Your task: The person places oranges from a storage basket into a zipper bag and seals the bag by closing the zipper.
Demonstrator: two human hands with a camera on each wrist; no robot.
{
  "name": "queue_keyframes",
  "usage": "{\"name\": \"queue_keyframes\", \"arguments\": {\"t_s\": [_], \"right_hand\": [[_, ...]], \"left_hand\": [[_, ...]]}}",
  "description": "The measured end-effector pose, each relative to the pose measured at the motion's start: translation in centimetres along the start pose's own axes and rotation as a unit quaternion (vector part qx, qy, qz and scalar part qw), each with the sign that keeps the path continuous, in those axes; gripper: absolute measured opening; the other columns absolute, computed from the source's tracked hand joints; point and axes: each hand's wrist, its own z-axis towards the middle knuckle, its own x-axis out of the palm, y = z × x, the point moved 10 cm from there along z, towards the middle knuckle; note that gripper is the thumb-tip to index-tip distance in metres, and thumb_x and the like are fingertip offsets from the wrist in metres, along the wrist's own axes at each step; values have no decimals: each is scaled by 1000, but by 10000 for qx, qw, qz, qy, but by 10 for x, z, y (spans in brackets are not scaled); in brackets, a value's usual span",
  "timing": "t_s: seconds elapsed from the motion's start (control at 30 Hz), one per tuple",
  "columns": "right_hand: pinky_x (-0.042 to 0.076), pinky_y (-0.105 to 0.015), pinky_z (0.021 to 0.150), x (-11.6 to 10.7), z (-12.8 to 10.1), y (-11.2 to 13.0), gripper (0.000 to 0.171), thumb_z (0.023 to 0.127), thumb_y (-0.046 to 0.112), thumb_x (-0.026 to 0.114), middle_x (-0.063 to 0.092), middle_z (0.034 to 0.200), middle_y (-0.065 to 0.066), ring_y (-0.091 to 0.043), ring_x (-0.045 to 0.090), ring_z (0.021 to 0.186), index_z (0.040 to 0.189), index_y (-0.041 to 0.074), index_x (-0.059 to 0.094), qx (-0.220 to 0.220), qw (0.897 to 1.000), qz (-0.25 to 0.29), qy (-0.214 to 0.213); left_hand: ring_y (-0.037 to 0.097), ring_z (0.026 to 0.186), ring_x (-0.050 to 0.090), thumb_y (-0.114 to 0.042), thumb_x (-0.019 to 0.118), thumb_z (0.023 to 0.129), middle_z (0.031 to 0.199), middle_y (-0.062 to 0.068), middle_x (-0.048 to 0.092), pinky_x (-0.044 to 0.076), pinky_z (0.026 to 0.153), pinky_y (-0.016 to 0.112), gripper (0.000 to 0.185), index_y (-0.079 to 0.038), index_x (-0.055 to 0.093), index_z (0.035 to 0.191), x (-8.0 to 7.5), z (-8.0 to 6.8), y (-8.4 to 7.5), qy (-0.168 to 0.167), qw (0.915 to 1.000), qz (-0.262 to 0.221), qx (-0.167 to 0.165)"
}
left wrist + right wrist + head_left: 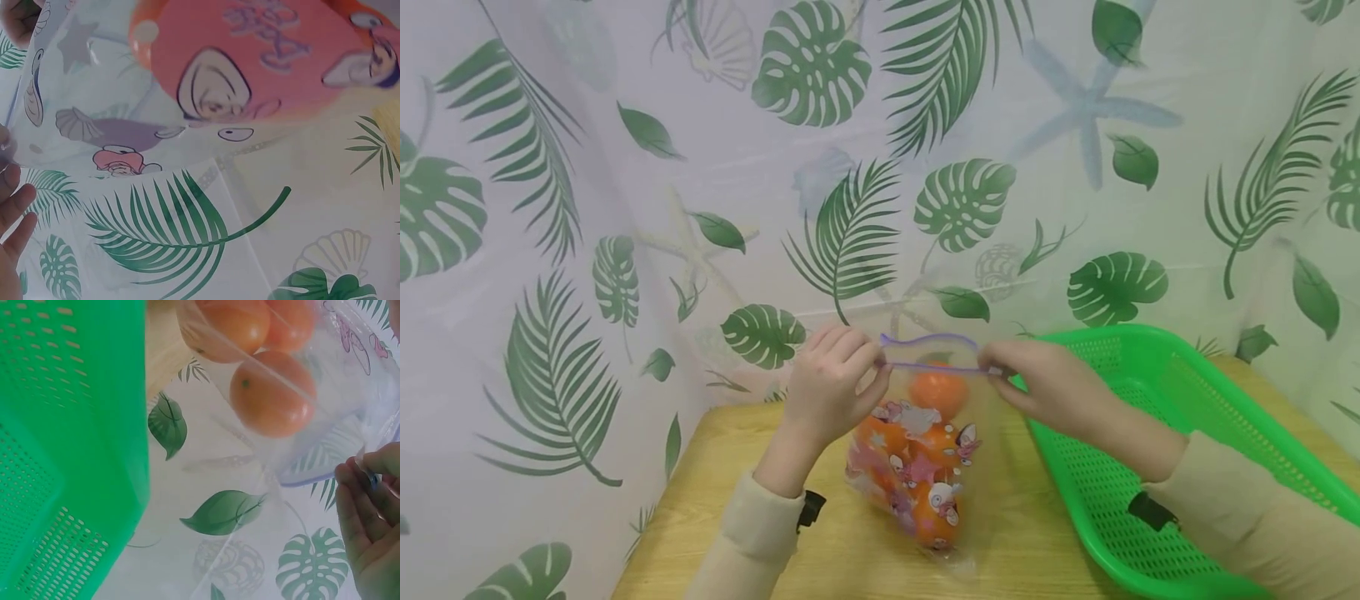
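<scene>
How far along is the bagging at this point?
Done: several oranges sit inside the clear printed zip bag, and no fruit shows in the green basket. In hand: the left hand and right hand pinch the two ends of the purple zip strip. Left: the strip looks partly open.

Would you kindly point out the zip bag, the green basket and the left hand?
zip bag (925, 467): head view, printed front.
green basket (1157, 350): head view, far rim.
left hand (827, 387): head view, back of hand.

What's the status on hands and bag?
Left hand and right hand pinch the zip bag top. Oranges inside. Green basket alongside, nothing blocking.
</scene>
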Motion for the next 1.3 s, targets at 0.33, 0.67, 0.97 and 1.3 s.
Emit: {"name": "queue_keyframes", "arguments": {"t_s": [0.33, 0.67, 0.97, 1.3], "right_hand": [[63, -36, 72, -19, 0, 12, 31, 80, -11, 79, 77, 94, -1, -18, 74, 85, 101, 10, 71, -497, 9972, -290, -473], [63, -37, 70, -35, -4, 10, 36, 76, -14, 81, 77, 93, -3, -20, 74, 83, 101, 9, 71, -754, 9926, -454, -839], [63, -39, 71, -40, -6, 7, 33, 76, -12, 82, 78, 92, -4, -21, 74, 83, 101, 7, 71, -801, 9912, -520, -912], [62, -39, 71, -41, -9, -5, 32, 77, -12, 83, 77, 92, -4, -20, 74, 83, 100, 7, 72, -562, 9926, -423, -986]], "left_hand": [[27, 93, 68, -19, 72, 91, 99, 6, 71, 59, 87, 40, 14, -12, 63, 83, 8, -16, 11, 445, 9985, -225, -241], [36, 118, 73, -24, 64, 96, 126, 17, 75, 60, 100, 50, 19, -11, 59, 84, 9, -38, 33, 673, 9948, -307, -694], [30, 91, 70, -33, 61, 100, 93, 8, 73, 56, 85, 44, 25, -9, 61, 96, 10, -59, 40, 925, 9934, -219, -637], [17, 78, 56, -23, 66, 100, 81, -1, 61, 51, 77, 38, 14, -10, 61, 98, 11, -71, 38, 1214, 9854, -1077, -506]]}}
